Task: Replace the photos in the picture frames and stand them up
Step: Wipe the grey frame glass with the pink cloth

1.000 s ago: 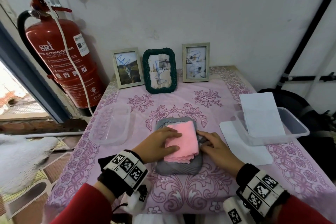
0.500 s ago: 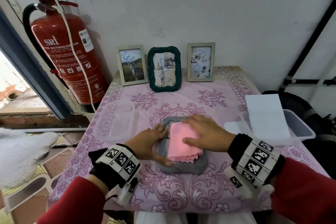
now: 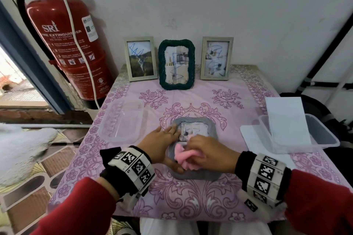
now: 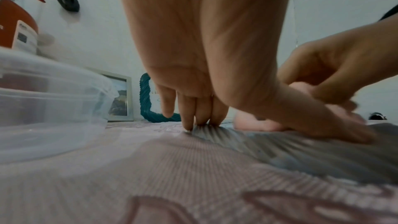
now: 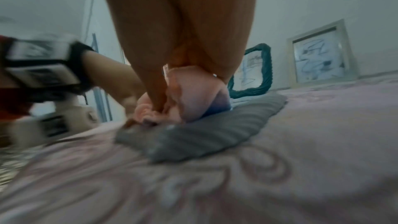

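Note:
A grey ribbed picture frame (image 3: 210, 126) lies flat at the table's middle, its photo (image 3: 193, 129) showing. My left hand (image 3: 170, 133) rests on its left edge with straight fingers (image 4: 200, 113) touching the rim and the thumb stretched along the near side. My right hand (image 3: 200, 149) grips a bunched pink cloth (image 3: 183, 156) over the frame's near part; the wrist view shows the cloth (image 5: 193, 94) pressed on the grey frame (image 5: 204, 134). Three frames stand against the wall: a silver frame (image 3: 141, 58), a green frame (image 3: 176, 64) and another silver frame (image 3: 216, 58).
A clear plastic container (image 3: 122, 120) lies left of the grey frame. At the right stands another clear container (image 3: 324, 139) with white paper (image 3: 286, 120) leaning in it and a sheet beneath. A red fire extinguisher (image 3: 70, 40) hangs at the far left.
The pink cloth lay flat over the frame's glass; my right hand has dragged it toward me and bunched it, uncovering the photo. My left hand stays at the left edge.

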### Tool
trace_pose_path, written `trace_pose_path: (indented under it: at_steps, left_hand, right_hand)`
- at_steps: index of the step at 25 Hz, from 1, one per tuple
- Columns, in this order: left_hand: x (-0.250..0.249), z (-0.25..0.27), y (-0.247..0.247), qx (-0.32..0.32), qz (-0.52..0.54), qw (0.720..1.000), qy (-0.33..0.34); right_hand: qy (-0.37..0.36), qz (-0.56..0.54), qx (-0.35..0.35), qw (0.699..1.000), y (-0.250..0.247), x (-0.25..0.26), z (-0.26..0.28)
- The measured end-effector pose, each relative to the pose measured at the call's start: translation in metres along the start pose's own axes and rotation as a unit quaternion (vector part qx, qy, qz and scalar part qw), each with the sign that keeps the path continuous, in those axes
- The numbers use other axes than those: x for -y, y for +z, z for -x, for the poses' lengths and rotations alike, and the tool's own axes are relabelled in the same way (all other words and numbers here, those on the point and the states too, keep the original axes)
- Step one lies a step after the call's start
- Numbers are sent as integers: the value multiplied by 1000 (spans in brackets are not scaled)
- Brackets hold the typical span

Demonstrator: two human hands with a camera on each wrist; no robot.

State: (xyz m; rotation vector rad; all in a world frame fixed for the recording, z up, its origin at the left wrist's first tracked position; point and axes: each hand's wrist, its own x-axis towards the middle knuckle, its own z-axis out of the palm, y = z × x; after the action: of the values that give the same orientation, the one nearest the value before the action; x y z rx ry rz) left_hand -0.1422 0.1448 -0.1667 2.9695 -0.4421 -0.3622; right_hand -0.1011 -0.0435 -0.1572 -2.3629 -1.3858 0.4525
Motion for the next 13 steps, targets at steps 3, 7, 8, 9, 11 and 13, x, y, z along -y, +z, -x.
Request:
trace_pose_path:
  at_steps: [3, 7, 8, 9, 11, 13]
  left_hand:
    - [-2, -1, -1, 15, -39, 999, -11]
    - [0, 2, -3, 21, 3, 1000, -3]
    - [1, 2, -2, 19, 13, 1000, 0]
    - [2, 2, -1, 18, 22, 1000, 1]
    - [3, 2, 0, 18, 35, 999, 3]
    - [3, 1, 1, 15, 42, 999, 7]
  right_hand:
    - [-40, -18, -11, 999, 9, 1, 28]
    - [-13, 95, -18, 995, -3, -21, 37]
    - [0, 124, -15, 992, -7, -28, 30]
    - [12, 149, -18, 989, -11, -32, 21]
    - [22, 152, -52, 987, -16, -36, 1]
    - [6, 99, -97, 990, -19, -36, -16]
